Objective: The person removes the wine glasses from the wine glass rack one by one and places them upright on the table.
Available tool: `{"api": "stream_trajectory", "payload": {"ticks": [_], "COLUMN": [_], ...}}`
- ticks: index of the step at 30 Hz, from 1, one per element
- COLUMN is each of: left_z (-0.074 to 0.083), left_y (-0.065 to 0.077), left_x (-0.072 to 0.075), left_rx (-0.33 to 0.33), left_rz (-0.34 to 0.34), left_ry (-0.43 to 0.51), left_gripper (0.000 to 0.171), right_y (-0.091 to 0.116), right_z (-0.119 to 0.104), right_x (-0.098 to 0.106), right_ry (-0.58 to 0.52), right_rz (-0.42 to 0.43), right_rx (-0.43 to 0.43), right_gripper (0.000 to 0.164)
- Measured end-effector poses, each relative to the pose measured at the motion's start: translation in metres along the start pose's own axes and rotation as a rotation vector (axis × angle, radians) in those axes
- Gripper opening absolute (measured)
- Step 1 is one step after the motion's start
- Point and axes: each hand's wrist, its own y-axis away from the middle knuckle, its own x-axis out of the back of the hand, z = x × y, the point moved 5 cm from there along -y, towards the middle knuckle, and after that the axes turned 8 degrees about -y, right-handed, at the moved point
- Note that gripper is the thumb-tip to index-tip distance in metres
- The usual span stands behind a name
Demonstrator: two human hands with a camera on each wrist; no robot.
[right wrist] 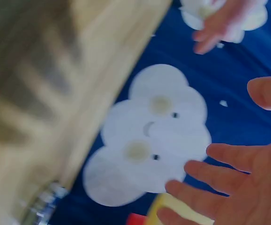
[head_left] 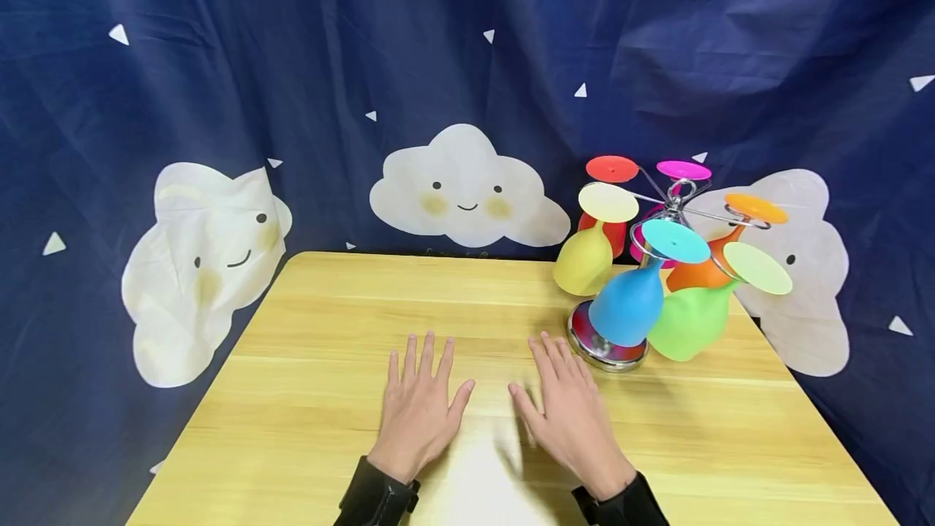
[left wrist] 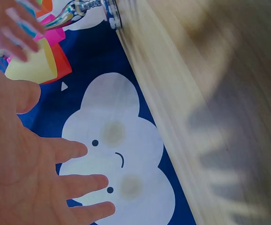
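"Head view first: how are the hands?"

"Left hand and right hand lie side by side, backs up, over the wooden table. Fingers straight on both, the left's lightly fanned, the right's closer together, thumbs held out wide."

"And beside them?"

"A metal rack on the table's right side, bowls hanging down from its arms. Blue goblet and green goblet in front, yellow goblet at the left, orange goblet behind the green one, red goblet and pink goblet at the back. The right hand is near the rack's base, the left farther off."

"Left wrist?"

"Left palm along the left edge, fingers straight and spread. The right hand is a blur in the top corner, the yellow, red and pink goblets around it. Finger shadows fall on the tabletop."

"Right wrist?"

"Right fingers stretched out, gaps between them. Yellow and red show at the bottom edge, the rack's base blurred at lower left, the left hand blurred up top. A smiling cloud sits on the blue curtain behind."
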Motion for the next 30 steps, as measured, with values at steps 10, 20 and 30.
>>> {"api": "stream_trajectory", "payload": {"ticks": [10,20,30], "left_z": [-0.001,-0.002,0.001], "left_y": [0.0,0.001,0.002], "left_x": [-0.001,-0.002,-0.004], "left_rx": [0.009,0.018,0.024], "left_rz": [-0.016,-0.03,-0.049], "left_ry": [0.018,0.035,0.05], "left_gripper": [0.068,0.07,0.069], "right_y": [0.002,-0.004,-0.028], "right_z": [-0.021,-0.008,0.022], "right_x": [0.099,0.19,0.219], "right_ry": [0.025,0.119,0.178], "right_rz": [0.359,0.595,0.546], "right_rx": [0.252,0.3,0.312], "right_gripper": [0.047,0.056,0.058]}}
